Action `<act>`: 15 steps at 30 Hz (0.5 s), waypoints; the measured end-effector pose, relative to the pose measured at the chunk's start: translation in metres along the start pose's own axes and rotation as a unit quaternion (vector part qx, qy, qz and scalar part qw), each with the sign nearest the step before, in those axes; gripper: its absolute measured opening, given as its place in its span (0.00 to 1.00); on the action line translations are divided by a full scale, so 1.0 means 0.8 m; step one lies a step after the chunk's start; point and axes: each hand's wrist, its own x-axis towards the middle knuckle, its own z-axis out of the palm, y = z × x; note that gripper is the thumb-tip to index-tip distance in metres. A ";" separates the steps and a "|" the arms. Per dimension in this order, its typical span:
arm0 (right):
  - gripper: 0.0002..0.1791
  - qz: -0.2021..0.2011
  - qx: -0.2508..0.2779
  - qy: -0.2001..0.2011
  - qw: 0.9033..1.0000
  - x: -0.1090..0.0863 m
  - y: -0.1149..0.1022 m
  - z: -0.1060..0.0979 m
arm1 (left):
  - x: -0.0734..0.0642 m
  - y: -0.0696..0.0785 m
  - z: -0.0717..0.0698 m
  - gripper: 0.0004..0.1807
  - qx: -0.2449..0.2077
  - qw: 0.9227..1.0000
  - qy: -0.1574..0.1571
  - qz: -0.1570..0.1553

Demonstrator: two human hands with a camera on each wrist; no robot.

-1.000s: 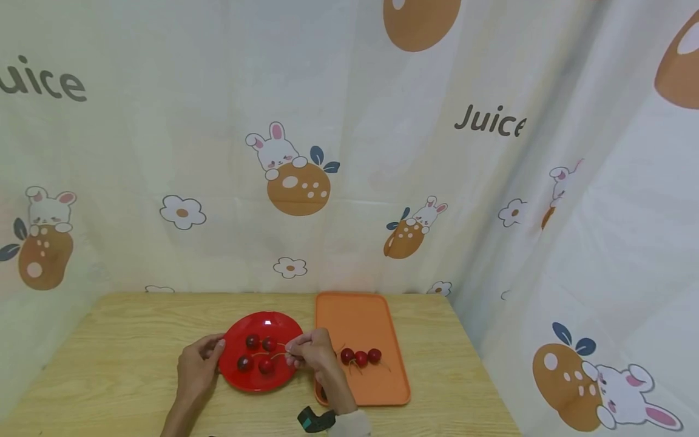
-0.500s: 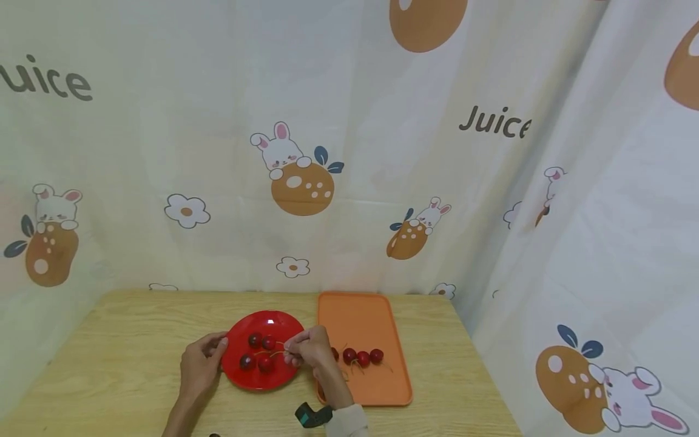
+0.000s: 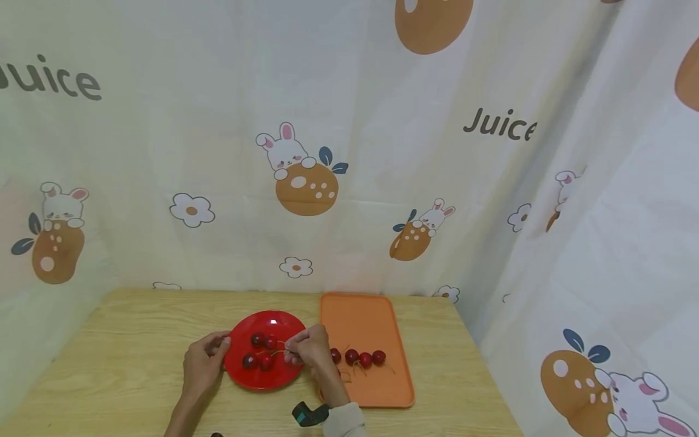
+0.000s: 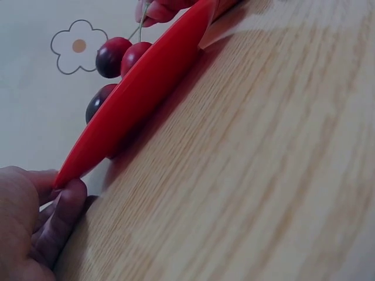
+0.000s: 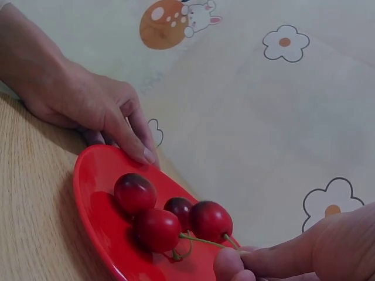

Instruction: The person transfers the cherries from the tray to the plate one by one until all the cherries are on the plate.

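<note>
A round red plate (image 3: 273, 323) lies on the wooden table with several dark red cherries (image 3: 265, 362) near its middle. At the plate's left rim my left hand (image 3: 201, 367) grips the edge. In the left wrist view the rim (image 4: 126, 111) is held between thumb and fingers. My right hand (image 3: 312, 347) is over the plate's right side, pinching green cherry stems (image 5: 205, 240) between thumb and fingertips. Those stems run to cherries (image 5: 211, 221) at the plate. How firmly these cherries rest on the plate cannot be told.
Just right of the plate lies an orange rectangular tray (image 3: 360, 318), its left edge partly hidden by my right arm. It bears several cherries (image 3: 365, 360) with stems. A patterned curtain (image 3: 229, 152) hangs behind the table (image 3: 136, 340). A small dark object (image 3: 216, 434) shows at the bottom edge.
The head view has shifted slightly, moving the scene rightward. More cherries on the tray now show beside my right arm. Both hands keep their grips on the plate and the stems.
</note>
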 end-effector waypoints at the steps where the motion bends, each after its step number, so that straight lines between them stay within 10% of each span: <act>1: 0.05 -0.006 -0.006 0.005 1.000 0.000 0.000 0.001 | 0.000 0.000 0.000 0.15 0.002 1.000 0.000 0.000; 15: 0.13 -0.074 -0.099 0.081 0.989 0.007 0.003 0.013 | -0.001 0.002 -0.002 0.15 0.009 1.000 -0.003 0.004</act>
